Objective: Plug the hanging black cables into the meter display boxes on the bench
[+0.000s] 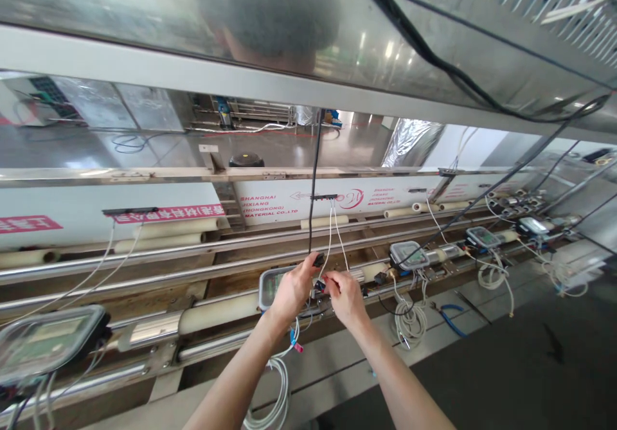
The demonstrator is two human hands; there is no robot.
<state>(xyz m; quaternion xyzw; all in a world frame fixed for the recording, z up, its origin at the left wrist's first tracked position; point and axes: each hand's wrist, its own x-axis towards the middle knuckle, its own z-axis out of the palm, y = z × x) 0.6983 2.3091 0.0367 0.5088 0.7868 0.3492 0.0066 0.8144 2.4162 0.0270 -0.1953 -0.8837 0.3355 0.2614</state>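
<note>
Bright, even daylight; glare on the steel hood overhead and the glossy floor behind; wide-angle bending curves the rails at the edges; the near-left meter is soft

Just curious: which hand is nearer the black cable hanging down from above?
Left. The left hand pinches the black cable's lower end; the right hand sits just beside it, lower right.

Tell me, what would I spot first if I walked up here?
Probably the two hands in the middle: the left hand pinches a small black plug on a black cable hanging from above, and the right hand works beside it. Along the bench sits a row of clear-lidded meter boxes with coiled white wires.
</note>
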